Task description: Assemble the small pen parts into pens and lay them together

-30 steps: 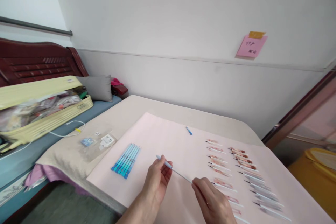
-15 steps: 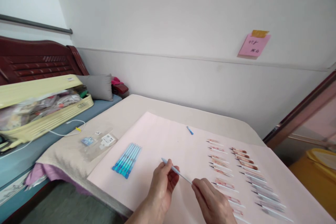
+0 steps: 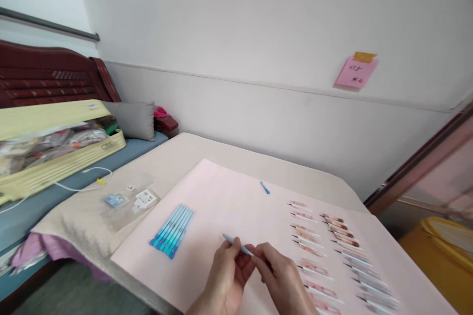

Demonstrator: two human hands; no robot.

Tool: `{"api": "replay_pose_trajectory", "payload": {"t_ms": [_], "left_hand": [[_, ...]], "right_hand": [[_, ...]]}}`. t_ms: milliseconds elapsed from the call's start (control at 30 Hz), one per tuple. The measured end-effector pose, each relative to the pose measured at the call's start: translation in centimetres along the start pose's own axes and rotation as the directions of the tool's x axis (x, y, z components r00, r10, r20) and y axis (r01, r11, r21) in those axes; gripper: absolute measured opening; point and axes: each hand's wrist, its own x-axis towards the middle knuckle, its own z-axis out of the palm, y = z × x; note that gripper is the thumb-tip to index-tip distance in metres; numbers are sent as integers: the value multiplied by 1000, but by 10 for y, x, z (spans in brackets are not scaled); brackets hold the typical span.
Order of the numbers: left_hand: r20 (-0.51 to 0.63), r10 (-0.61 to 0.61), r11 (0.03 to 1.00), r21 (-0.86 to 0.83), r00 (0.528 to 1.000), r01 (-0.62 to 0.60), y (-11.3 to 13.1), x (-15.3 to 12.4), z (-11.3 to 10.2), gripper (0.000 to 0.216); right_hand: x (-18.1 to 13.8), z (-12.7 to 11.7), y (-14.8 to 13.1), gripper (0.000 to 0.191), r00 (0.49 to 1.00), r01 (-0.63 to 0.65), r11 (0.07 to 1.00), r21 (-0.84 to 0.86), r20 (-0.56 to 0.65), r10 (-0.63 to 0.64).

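A pale blue pen barrel (image 3: 238, 244) is pinched between the thumb and fingers of my left hand (image 3: 228, 268), its tapered tip pointing up and left. My right hand (image 3: 283, 275) is closed at the barrel's rear end, its fingertips close to my left fingers. What my right fingers grip there is mostly hidden. Left of my hands, several blue pens (image 3: 173, 231) lie side by side on the pink sheet (image 3: 221, 192). A short blue pen part (image 3: 265, 187) lies by itself farther back on the sheet.
To the right, two columns of slim pens with printed pieces (image 3: 314, 270) (image 3: 342, 231) cover the sheet. Clear plastic packaging (image 3: 127, 211) lies left of it. Beyond are an open yellow case (image 3: 74, 152) and a grey pillow (image 3: 135, 120). A yellow bin (image 3: 436, 251) stands at right.
My right hand has moved left, up to the barrel's rear. The thin white rod that stretched between my hands is now mostly out of sight. The view has shifted slightly.
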Motion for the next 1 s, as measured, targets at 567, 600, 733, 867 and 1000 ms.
{"api": "replay_pose_trajectory", "payload": {"t_ms": [567, 600, 733, 867, 1000], "left_hand": [[-151, -57, 990, -135, 987, 37, 49, 20, 10, 12], [-153, -76, 989, -135, 985, 55, 49, 22, 10, 13], [-144, -127, 982, -155, 981, 105, 49, 31, 5, 14], [-144, -165, 976, -164, 976, 140, 50, 38, 1, 17], [-147, -169, 976, -166, 975, 144, 51, 38, 3, 17]], "right_hand": [[210, 8, 182, 34, 918, -387, 795, -466, -278, 284], [217, 9, 189, 35, 908, -412, 780, -471, -281, 310], [238, 20, 208, 40, 878, -479, 734, -482, -273, 394], [249, 33, 216, 42, 872, -490, 711, -505, -262, 415], [253, 47, 212, 39, 924, -380, 748, -545, -185, 335]]}}
